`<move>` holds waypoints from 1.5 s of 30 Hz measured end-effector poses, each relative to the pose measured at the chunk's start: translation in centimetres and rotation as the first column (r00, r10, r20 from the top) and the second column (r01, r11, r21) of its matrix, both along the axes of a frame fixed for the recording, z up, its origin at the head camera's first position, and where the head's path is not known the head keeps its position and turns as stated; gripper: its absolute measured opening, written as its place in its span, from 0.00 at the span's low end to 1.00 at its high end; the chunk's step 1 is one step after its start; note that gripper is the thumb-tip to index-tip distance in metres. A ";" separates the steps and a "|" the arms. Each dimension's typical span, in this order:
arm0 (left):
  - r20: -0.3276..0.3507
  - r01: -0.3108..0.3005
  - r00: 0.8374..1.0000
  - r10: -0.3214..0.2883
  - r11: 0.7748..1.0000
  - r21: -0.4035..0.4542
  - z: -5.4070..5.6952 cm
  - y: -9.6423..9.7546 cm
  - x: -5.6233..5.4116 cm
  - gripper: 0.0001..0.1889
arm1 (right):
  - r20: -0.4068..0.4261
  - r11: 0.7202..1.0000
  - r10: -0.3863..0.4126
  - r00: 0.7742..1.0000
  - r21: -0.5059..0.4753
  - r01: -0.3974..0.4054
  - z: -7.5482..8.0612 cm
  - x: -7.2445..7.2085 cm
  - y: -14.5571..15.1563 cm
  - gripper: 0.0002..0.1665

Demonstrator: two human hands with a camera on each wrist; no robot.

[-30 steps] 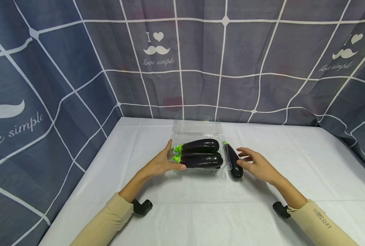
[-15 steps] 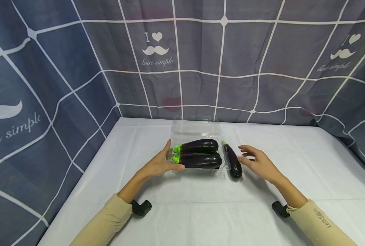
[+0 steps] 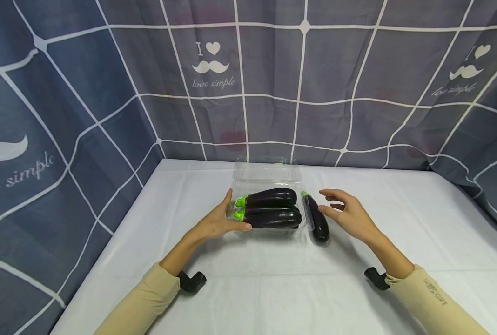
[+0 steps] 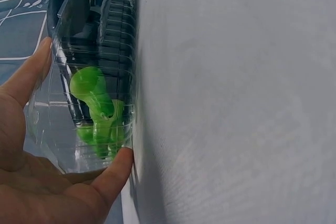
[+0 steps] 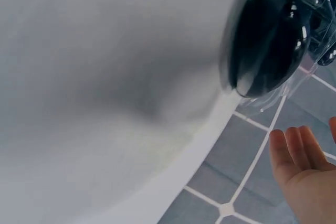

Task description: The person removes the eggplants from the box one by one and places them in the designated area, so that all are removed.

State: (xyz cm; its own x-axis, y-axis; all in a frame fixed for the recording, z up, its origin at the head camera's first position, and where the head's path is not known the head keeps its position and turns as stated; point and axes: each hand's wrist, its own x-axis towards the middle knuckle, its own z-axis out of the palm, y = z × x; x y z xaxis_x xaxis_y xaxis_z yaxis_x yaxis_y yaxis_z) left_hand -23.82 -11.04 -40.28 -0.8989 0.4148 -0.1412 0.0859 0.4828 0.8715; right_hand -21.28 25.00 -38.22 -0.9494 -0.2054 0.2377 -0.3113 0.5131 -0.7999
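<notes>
A clear plastic clamshell container [image 3: 269, 174] lies with its lid folded back. Inside are dark eggplants; one [image 3: 272, 197] lies behind another [image 3: 273, 217], their green stem ends pointing left. My left hand [image 3: 216, 225] holds the container's left end, thumb along the front and fingers behind. In the left wrist view, several green stems [image 4: 89, 85] show through the ribbed plastic wall. Another eggplant [image 3: 319, 223] rests on the table against the container's right side, tilted, stem end away. Just right of it hovers my right hand [image 3: 350, 217], fingers loosely bent, holding nothing.
White cloth [image 3: 240, 298] covers the table. A dark grey curtain [image 3: 269, 121] with white grid lines hangs behind it and along the sides. Each wrist carries a small black camera, the left [image 3: 192, 282] and the right [image 3: 376, 278].
My right hand has come off the loose eggplant and shifted slightly up and away from me. That eggplant stays beside the container. My left hand keeps its hold.
</notes>
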 end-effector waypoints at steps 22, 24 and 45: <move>0.006 -0.018 1.000 0.018 1.000 -0.009 0.2 0.1 0.2 0.68 | -0.101 0.992 0.091 0.991 -0.078 -0.099 1.6 -0.1 -3.2 0.22; 0.006 -0.020 1.000 0.020 1.000 -0.008 0.2 0.0 0.2 0.68 | -0.097 0.991 0.101 0.990 -0.078 -0.108 1.6 -0.2 -3.6 0.22; 0.017 -0.014 1.000 0.013 1.000 0.015 0.0 0.1 -0.1 0.69 | -0.089 0.981 0.189 0.978 0.047 -0.186 3.0 -2.0 -7.0 0.23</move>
